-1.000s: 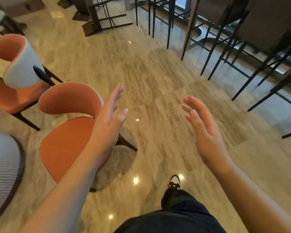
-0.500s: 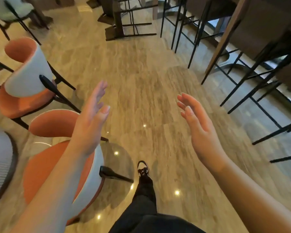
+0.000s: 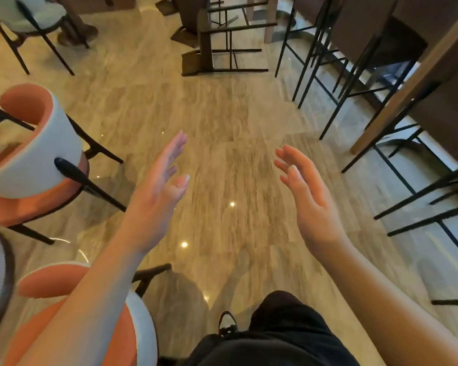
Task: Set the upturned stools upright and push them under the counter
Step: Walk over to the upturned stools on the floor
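A dark brown stool lies tipped over on the marble floor straight ahead, its seat toward the left and its thin black leg frame pointing right. Several black-legged stools stand upright along the wooden counter on the right. My left hand and my right hand are both raised in front of me, palms facing each other, fingers apart, holding nothing. Both hands are well short of the fallen stool.
Two orange and white chairs stand close on my left, one right beside my left forearm. A pale chair stands at the far left. My black trouser leg and shoe are at the bottom. Bare floor lies ahead.
I have walked forward; the orange chairs have slid back and down on my left, and the fallen stool has come nearer. Both hands stay raised and empty.
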`<state>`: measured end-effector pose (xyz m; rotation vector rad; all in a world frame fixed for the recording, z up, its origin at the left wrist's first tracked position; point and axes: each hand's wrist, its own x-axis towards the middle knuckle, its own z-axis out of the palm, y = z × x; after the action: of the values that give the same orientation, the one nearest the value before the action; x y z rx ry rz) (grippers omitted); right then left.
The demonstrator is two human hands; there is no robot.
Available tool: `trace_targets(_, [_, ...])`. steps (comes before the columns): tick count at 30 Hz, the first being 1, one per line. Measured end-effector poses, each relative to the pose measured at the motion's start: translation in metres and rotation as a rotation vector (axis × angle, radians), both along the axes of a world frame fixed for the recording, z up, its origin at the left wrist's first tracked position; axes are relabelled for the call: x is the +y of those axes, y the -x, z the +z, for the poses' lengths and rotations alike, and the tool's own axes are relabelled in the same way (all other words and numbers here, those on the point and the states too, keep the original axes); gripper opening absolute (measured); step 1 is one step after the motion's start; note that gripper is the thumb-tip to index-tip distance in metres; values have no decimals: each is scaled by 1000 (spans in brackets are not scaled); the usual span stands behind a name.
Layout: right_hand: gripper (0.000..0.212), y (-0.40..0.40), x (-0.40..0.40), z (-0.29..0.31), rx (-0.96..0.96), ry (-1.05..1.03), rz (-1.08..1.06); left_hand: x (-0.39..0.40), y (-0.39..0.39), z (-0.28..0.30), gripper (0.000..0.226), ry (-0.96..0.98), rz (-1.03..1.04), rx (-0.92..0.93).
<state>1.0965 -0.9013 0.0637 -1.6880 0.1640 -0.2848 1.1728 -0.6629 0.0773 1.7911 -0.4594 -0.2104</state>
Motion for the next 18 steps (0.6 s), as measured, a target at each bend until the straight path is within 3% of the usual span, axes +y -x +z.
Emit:
trace_targets(8, [50, -174, -81, -25, -22, -44, 67, -90, -154, -25, 57, -63, 14, -49])
trace_targets(18, [52, -383, -173, -4, -18, -67, 176, -176, -337, -7, 59, -81, 130, -53])
